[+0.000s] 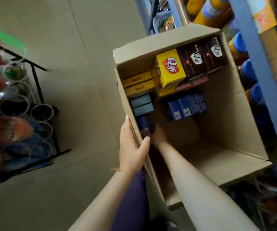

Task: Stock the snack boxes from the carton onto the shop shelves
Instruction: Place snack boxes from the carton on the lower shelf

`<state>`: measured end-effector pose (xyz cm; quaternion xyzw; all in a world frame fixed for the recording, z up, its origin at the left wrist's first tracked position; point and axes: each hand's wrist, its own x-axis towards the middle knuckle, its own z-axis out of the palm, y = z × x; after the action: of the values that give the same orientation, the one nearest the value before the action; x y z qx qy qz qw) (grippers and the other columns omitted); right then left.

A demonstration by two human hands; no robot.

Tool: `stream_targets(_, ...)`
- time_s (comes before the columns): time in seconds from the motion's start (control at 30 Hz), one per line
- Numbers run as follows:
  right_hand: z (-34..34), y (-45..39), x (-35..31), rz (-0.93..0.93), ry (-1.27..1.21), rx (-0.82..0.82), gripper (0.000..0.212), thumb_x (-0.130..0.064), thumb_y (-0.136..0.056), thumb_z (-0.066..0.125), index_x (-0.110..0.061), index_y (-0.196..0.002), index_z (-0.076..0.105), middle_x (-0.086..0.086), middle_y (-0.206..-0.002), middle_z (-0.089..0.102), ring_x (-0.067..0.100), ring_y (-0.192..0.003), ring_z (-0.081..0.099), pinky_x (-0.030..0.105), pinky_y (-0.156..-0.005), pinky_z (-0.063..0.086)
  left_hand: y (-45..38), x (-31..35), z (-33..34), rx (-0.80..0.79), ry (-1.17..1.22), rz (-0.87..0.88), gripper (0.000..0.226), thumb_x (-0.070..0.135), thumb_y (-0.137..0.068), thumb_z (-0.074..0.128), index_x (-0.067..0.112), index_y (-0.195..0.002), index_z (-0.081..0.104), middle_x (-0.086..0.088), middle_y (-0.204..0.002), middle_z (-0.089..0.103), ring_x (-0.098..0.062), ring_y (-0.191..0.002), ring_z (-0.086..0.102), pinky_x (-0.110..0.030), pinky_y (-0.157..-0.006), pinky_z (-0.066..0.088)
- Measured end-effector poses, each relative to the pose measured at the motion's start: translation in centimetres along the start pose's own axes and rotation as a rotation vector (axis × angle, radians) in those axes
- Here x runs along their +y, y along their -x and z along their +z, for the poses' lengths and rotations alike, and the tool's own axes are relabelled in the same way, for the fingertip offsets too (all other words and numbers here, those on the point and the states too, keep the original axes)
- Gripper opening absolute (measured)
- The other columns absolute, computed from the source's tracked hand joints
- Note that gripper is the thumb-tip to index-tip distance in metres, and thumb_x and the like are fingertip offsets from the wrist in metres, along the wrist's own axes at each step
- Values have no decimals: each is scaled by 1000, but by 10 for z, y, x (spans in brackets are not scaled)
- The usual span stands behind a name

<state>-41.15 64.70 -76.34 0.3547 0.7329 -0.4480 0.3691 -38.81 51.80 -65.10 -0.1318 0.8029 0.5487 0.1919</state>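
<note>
The cardboard carton (222, 114) stands open on the floor, just beside the blue shelf upright (257, 67), and snack boxes lie at its far end: a yellow box (171, 67) on top, brown boxes (202, 59) next to it, blue boxes (186, 107) lower, and flat yellow and grey-green packs along the left wall. The left hand (132, 145) grips the left wall of the carton, with the thumb curled over the rim and the palm and fingers outside. The right hand (157, 134) reaches deep inside, near a dark blue box (143, 124); it lies in shadow, so I cannot tell if its fingers are apart or already closed on something. The main risk, I think, is a blind grasp in the dark corner: the fingers may catch only an edge and the box may slip back. The yellow box stands tilted on the others, so a push against the stack could tip it. The thin wall may also bend under the left hand.
</note>
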Motion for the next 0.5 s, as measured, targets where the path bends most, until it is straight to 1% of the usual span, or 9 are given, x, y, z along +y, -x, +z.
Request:
stream_targets(0.03, 1, -3, 1, -14, 3, 5, 64, -37, -76, 81, -7, -128, 59, 9, -120, 67, 27, -111, 64, 35, -91, 50, -1, -1, 1, 3, 7, 9, 91, 54, -84, 51, 18, -159, 14, 6, -163, 21, -6, -150, 18, -45, -124, 21)
stream_targets(0.13, 0, -1, -4, -64, 27, -7, 53, -32, -79, 80, -10, -124, 62, 7, -114, 70, 23, -107, 65, 30, -88, 49, -1, -4, 3, 35, 0, 45, 90, 53, -85, 49, 14, -159, 15, 3, -163, 23, -7, -150, 19, -44, -124, 21)
stream_targets(0.2, -5, 5, -10, -114, 62, -4, 47, -24, -84, 76, -8, -126, 62, 8, -118, 68, 25, -111, 64, 34, -92, 50, 0, -4, 5, 38, -9, 47, 91, 54, -85, 49, 16, -159, 13, 6, -163, 20, -7, -150, 18, -46, -123, 22)
stream_targets(0.27, -15, 17, -15, -131, 66, 26, 44, -18, -89, 70, -7, -131, 58, 9, -124, 64, 26, -119, 59, 36, -100, 47, 3, -1, 6, 44, -34, 32, 92, 56, -84, 49, 20, -160, 11, 9, -163, 18, -6, -150, 16, -45, -124, 21)
stream_targets(0.33, -28, 35, -18, -127, 49, 40, 45, -18, -91, 68, -10, -134, 55, 5, -124, 61, 25, -121, 57, 35, -100, 45, 8, 7, 6, 92, -107, 15, 92, 58, -84, 46, 19, -159, 12, 3, -164, 15, -10, -151, 12, -43, -125, 17)
stream_targets(0.37, -36, 47, -18, -139, 37, 48, 44, -20, -91, 68, -12, -132, 56, 3, -121, 62, 24, -119, 58, 35, -99, 46, 13, 13, 6, 141, -184, 35, 89, 57, -85, 44, 16, -159, 14, -3, -165, 14, -14, -152, 10, -42, -125, 15)
stream_targets(0.43, -54, 76, -14, -216, 18, 115, 38, -26, -87, 72, -17, -123, 62, 0, -109, 66, 22, -105, 64, 33, -89, 49, 23, 30, 7, 241, -351, 191, 81, 45, -88, 48, 10, -156, 22, -13, -164, 16, -24, -152, 12, -35, -125, 12)
stream_targets(0.47, -66, 94, -10, -270, -2, 163, 32, -28, -85, 73, -19, -115, 65, -3, -101, 69, 20, -95, 66, 31, -81, 50, 30, 42, 11, 259, -388, 284, 77, 37, -89, 53, 8, -154, 25, -16, -163, 18, -26, -151, 15, -30, -124, 11)
stream_targets(0.5, -78, 115, -5, -327, -32, 206, 28, -30, -83, 73, -20, -108, 66, -5, -94, 70, 17, -87, 67, 29, -75, 51, 40, 56, 16, 251, -396, 353, 75, 31, -89, 58, 7, -154, 28, -16, -162, 20, -28, -151, 18, -29, -123, 11)
